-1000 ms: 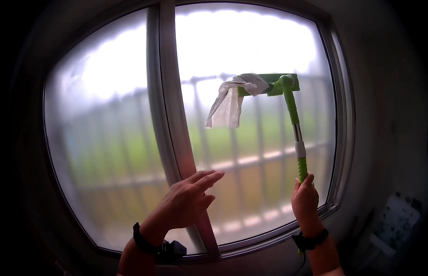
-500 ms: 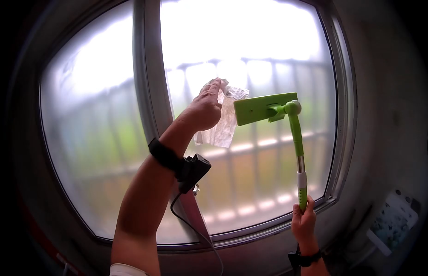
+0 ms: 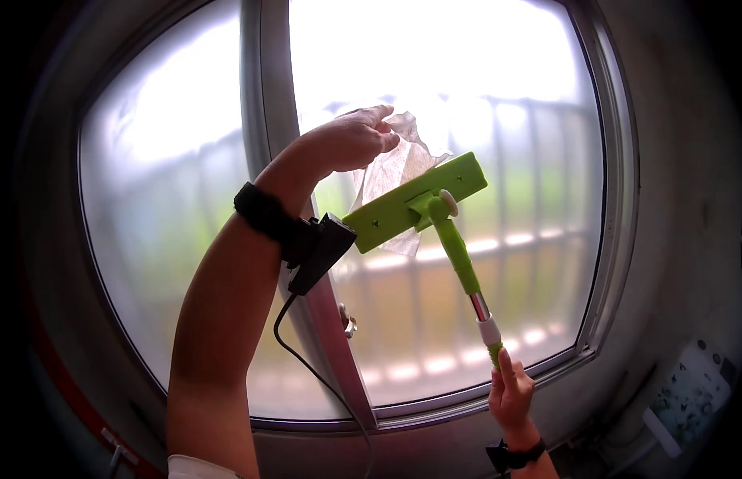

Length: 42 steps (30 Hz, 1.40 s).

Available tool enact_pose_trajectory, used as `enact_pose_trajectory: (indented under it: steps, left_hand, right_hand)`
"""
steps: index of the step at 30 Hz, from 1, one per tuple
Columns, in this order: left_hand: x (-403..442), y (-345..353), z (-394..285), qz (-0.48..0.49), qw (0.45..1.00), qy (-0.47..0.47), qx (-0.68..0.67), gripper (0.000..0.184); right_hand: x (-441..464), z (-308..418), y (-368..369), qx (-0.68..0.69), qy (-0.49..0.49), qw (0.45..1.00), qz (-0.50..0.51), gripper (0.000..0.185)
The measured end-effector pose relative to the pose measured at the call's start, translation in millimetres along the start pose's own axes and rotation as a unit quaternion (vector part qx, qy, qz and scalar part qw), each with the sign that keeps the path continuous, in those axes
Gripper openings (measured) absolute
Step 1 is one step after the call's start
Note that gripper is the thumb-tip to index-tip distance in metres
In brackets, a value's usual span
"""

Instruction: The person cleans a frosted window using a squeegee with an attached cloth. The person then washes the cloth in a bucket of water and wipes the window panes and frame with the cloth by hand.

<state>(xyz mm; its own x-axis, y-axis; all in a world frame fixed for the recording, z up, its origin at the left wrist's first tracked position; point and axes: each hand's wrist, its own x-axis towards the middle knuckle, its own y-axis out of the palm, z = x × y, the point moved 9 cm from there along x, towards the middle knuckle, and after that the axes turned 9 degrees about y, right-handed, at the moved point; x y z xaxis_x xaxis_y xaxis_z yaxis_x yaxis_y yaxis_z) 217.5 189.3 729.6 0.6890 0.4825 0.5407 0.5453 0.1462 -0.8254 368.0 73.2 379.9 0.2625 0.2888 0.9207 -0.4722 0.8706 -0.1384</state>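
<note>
Window glass stands beyond the fingers; before it, the green flat-headed tool rises from the right hand, whose fingers clench its handle low, apparently so the tilted head reaches up below the left hand. Pale cloth hangs behind that head, beside the half-curled left fingers; whether they pinch it cannot be told.

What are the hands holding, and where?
The right hand grips the green wiper low on its handle. Whether the left hand grips the cloth can't be told.
</note>
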Motion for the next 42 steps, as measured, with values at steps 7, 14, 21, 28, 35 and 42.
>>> enact_pose_trajectory:
  steps: [7, 14, 21, 28, 35, 42]
  left_hand:
    - [-47, -20, -26, -0.103, 0.975, 0.151, 0.128, 0.062]
    - [-170, -32, -51, -0.132, 0.967, 0.182, 0.123, 0.074]
    - [-277, -34, -27, -0.109, 0.985, 0.055, 0.123, 0.054]
    - [-346, 0, -3, -0.043, 0.998, 0.047, -0.01, 0.049]
    - [-373, 45, 35, -0.015, 0.975, -0.038, -0.22, 0.037]
    - [-382, 102, 68, 0.051, 0.974, -0.124, -0.185, 0.035]
  right_hand:
    - [41, 24, 42, -0.075, -0.002, 0.996, -0.037, 0.053]
    - [173, 56, 29, -0.122, -0.019, 0.983, -0.139, 0.055]
    - [283, 98, -9, -0.134, -0.001, 0.984, -0.12, 0.052]
    - [157, 52, -3, -0.124, 0.03, 0.989, -0.068, 0.058]
    - [-139, -4, 12, -0.124, 0.11, 0.983, 0.079, 0.064]
    - [-297, -19, 17, -0.13, 0.15, 0.961, 0.194, 0.067]
